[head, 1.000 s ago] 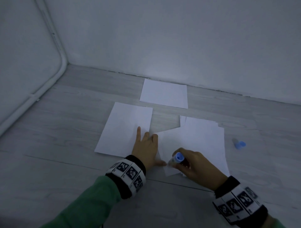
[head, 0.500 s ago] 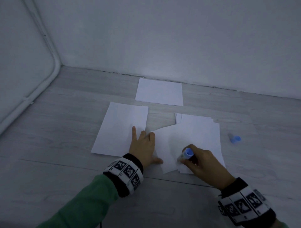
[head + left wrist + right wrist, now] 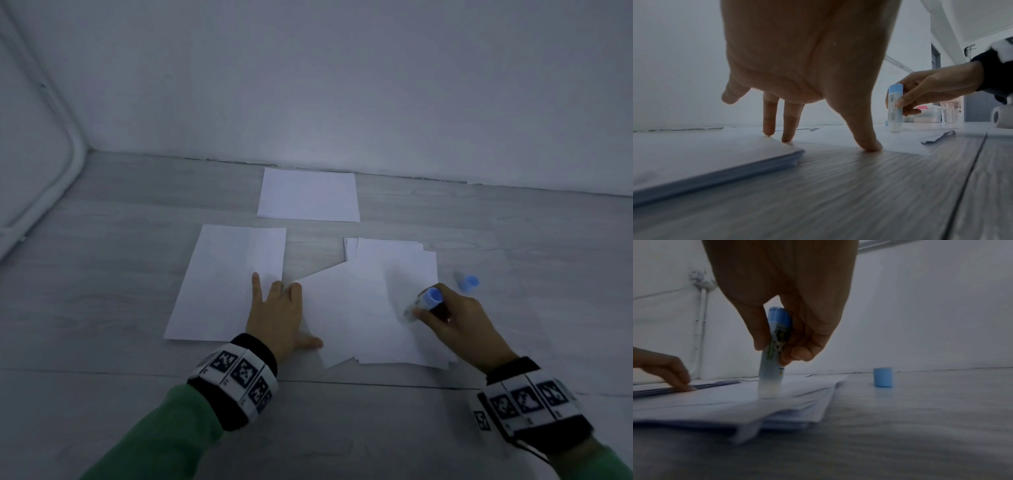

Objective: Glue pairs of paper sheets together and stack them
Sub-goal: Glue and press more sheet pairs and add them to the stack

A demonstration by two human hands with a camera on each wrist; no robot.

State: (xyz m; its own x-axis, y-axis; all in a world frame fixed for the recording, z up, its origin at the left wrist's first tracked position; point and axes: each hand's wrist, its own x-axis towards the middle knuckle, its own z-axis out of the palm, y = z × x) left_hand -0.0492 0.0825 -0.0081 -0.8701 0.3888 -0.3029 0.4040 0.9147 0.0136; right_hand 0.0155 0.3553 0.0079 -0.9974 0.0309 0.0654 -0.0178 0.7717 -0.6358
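Glue stick [image 3: 771, 353] clamped in my right hand [image 3: 459, 322], smearing top sheet [image 3: 356, 308]; left hand [image 3: 277, 315] flat, fingers spread, pinning it. One stack [image 3: 308, 195] at floor's far edge looks done; many sheets left, I judge.

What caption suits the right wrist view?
Right hand presses a blue-capped glue stick onto a white paper sheet; blue cap stands nearby.

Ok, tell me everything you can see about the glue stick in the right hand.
The glue stick is a slim tube with a light blue end on top, a printed label, and a whitish uncapped tip. It stands almost upright, tip pressed on the top sheet of the right pile. The right hand pinches it between thumb and fingers. Its blue cap stands apart on the floor.
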